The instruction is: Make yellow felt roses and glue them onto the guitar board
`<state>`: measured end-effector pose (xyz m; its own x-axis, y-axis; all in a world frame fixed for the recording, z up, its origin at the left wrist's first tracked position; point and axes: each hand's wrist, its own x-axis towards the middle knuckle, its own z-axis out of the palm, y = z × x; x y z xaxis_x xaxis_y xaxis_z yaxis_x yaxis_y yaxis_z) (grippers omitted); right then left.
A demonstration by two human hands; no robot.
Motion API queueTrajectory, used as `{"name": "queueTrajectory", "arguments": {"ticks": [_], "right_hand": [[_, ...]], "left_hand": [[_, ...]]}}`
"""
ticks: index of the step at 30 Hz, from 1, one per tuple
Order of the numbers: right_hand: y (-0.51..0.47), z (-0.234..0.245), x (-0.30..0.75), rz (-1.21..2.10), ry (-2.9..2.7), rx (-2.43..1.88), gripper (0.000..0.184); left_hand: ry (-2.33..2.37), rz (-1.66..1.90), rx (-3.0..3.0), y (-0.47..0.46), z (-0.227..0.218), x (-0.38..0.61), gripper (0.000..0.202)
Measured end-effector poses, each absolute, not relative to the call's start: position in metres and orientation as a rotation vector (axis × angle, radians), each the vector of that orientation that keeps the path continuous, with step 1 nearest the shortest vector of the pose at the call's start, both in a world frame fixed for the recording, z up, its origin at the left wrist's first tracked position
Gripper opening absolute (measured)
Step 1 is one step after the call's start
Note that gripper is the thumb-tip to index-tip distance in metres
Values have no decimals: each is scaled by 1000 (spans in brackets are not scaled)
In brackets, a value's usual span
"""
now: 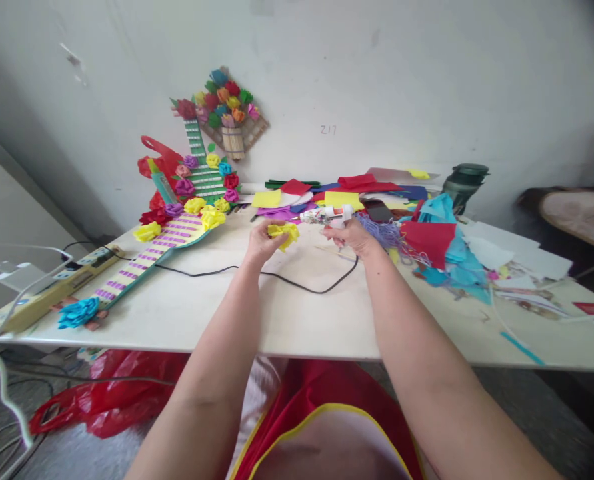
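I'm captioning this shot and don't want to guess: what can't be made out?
All in the head view:
- Grip of the glue gun: covered by the right hand.
- Part of the yellow paper flower: covered by the left hand.
- Lettering on the teal tube: too small.
- Brown furniture: cut off by the right edge.

On the pale wall, a handwritten number stands above the table; it reads 217, though its first character could be a Z. Lettering on the turquoise tube is too small to read.
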<state>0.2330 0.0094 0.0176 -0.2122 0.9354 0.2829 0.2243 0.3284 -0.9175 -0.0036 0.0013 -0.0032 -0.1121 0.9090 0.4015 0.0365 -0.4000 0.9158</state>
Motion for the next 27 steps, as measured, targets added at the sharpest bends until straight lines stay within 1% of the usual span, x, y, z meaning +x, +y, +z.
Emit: {"name": "queueTrajectory", "arguments": {"ticks": [14, 22, 27], "right_hand": [[14, 16, 234, 919, -1768, -1121, 40], [13, 18, 233, 910, -1758, -1118, 42], [10, 21, 232, 876, -1771, -1129, 40]], "left_hand": [[1167, 1588, 1579, -1, -2, -2, 32], [1192, 1576, 1660, 2, -5, -3, 32], [1184, 1581, 1672, 4, -6, -3, 33]]}}
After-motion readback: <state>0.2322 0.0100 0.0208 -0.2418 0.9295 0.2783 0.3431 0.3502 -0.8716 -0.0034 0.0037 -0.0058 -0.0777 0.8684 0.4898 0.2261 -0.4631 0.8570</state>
